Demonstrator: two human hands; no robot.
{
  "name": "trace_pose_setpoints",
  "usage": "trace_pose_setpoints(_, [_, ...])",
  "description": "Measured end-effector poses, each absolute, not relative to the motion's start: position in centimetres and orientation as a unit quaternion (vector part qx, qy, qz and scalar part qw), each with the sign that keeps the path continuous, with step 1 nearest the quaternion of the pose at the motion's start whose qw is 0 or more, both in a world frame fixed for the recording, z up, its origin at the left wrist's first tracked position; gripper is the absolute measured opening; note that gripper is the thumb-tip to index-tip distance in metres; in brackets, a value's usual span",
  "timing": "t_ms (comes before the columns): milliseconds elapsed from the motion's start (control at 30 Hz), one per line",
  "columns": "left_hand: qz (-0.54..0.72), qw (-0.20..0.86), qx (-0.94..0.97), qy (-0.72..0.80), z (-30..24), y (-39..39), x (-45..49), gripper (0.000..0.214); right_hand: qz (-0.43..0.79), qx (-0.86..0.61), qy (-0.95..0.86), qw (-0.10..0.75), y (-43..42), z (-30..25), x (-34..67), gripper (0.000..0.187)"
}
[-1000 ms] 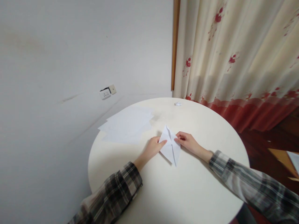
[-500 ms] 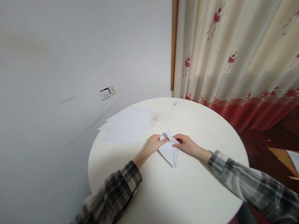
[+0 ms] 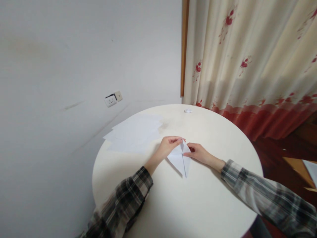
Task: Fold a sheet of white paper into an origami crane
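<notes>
- We're holding the folded paper [image 3: 176, 161] at about the middle of the worktop [image 3: 210, 195], and it's tapering towards us!
- With our left hand [image 3: 167, 147] we're pinching its far tip between thumb and fingers.
- With our right hand [image 3: 198, 153] we're grasping its right edge, thumb lying on top.
- At the worktop's far left, white sheets [image 3: 135, 131] are overlapping; near its far edge, a small white piece [image 3: 188, 111] is sitting.

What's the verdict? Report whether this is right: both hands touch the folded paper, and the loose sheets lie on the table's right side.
Wrong side: the head view shows the loose sheets on the left side of the table. The rest stands: the left hand and right hand touch the folded paper.
</notes>
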State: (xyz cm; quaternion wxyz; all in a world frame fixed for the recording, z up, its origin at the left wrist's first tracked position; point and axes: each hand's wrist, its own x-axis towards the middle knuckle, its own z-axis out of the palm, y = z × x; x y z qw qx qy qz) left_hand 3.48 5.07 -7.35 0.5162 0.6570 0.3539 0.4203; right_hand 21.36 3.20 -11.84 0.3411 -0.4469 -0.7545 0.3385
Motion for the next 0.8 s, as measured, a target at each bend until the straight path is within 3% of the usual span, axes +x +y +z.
trace_pose_setpoints(800, [0.508, 0.505, 0.608, 0.342, -7.1, 5.0, 4.6, 0.024, 0.300, -0.450, -0.775, 0.328, 2.6, -10.8, 20.9, 0.018])
